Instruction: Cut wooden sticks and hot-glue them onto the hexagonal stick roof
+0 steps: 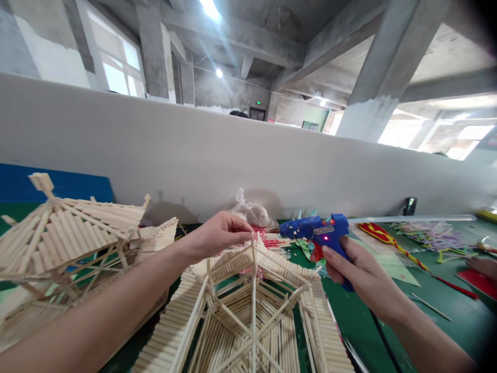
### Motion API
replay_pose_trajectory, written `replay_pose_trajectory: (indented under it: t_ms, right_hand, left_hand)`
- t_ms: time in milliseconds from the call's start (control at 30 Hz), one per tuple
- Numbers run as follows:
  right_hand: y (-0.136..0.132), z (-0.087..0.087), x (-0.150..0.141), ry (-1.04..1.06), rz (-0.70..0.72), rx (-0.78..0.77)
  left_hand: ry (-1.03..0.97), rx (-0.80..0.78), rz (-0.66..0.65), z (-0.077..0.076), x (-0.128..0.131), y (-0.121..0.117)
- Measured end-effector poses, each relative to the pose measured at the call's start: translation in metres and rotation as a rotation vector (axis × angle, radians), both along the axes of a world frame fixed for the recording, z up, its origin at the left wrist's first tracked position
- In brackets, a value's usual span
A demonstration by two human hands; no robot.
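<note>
While my right hand [355, 267] is clenched round the blue glue gun [310, 231], I note the nozzle [274, 230] pointing toward the left hand [215, 235]. Left fingertips [247, 235] bunch at the top of an upright stick [254, 290]; from my remote post I cannot tell whether they grip it. The stick model [178, 311] sits toward the near edge of the green tabletop [349, 311]. A 2nd model [89, 228] stands to its left; a plastic bag [251, 211] lies at the far edge, by the pale partition [186, 155].
</note>
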State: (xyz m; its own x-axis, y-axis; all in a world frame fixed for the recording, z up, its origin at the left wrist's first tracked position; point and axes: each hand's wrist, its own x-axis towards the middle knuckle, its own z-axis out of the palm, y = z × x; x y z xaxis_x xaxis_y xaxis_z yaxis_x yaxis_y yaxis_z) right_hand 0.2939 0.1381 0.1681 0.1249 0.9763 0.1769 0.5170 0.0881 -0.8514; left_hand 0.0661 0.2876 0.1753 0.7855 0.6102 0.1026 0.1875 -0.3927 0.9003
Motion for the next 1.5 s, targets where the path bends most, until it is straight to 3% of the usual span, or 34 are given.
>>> replay_pose_trajectory:
  t_ms: [633,1167,1500]
  right_hand:
    - [-0.001,-0.002,0.003,0.002,-0.009,0.005]
    - [-0.011,-0.003,0.001,0.014,-0.04,0.025]
    - [-0.029,-0.01,0.011,0.307,-0.112,-0.017]
  left_hand:
    - [0.029,0.066,-0.016,0.006,0.001,-0.004]
    - [0.025,0.063,-0.066,0.002,0.0,0.001]
    - [0.019,0.047,-0.054,0.002,0.0,0.001]
